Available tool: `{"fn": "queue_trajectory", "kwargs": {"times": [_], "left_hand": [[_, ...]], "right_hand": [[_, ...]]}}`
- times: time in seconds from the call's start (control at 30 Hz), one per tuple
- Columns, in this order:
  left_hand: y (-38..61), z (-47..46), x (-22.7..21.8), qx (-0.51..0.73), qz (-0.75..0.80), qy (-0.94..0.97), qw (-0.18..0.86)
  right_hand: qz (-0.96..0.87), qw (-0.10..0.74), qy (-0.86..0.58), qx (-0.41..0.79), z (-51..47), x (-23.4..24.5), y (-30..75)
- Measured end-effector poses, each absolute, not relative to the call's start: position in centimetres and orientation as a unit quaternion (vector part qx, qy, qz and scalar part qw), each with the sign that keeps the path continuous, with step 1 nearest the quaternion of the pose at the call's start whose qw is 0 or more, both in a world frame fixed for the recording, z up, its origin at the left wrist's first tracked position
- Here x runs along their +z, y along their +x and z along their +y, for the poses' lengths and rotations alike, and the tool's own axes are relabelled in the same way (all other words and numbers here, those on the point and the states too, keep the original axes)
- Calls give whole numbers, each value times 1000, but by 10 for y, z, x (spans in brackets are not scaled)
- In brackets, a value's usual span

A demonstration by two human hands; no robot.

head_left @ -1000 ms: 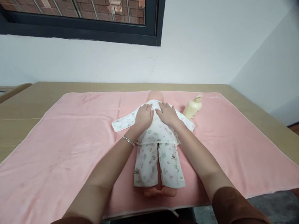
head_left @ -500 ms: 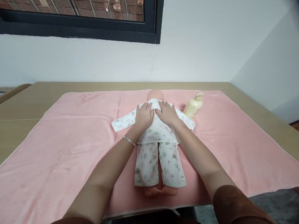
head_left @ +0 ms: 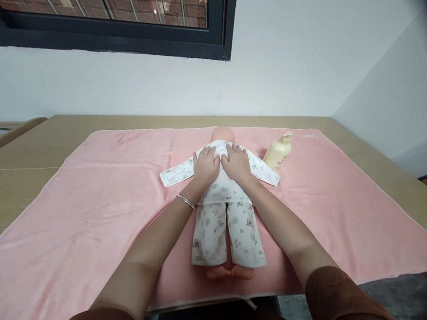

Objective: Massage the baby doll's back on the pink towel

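1. A tan table point(head_left: 18, 157) carries a pink towel point(head_left: 93, 211).
2. The doll point(head_left: 223, 227) lies on the towel, already dressed, its shoulders beneath both palms.
3. The left hand point(head_left: 205, 165) and right hand point(head_left: 236, 162) lie flat and open on its shirt, clasping nothing.
4. A lotion bottle point(head_left: 278, 152) lies just right of the right hand, untouched.

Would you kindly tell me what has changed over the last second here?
The right hand slid slightly toward the left hand on the doll, uncovering more of its sleeve. Both hands stay flat on it; the bottle and towel are unmoved.
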State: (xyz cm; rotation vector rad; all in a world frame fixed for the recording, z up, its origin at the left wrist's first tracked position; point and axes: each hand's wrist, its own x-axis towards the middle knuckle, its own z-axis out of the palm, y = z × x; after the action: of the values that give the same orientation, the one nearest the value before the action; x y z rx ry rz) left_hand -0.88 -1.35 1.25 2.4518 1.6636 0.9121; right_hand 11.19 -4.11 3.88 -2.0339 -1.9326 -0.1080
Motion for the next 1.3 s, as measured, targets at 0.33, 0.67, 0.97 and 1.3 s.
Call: {"fn": "queue_trajectory", "kwargs": {"times": [0.33,0.67,0.97,1.3], "left_hand": [[-9,-7,5,312,549,771,82],[-9,-7,7,324,547,765,103],[-9,-8,6,328,547,764,97],[-11,-3,7,323,527,784,55]], "right_hand": [[-674,209,-709,-1,-31,28,118],[-660,216,-719,25,-33,30,115],[-654,203,-728,32,-36,32,113],[-733,157,-661,41,-26,35,136]]}}
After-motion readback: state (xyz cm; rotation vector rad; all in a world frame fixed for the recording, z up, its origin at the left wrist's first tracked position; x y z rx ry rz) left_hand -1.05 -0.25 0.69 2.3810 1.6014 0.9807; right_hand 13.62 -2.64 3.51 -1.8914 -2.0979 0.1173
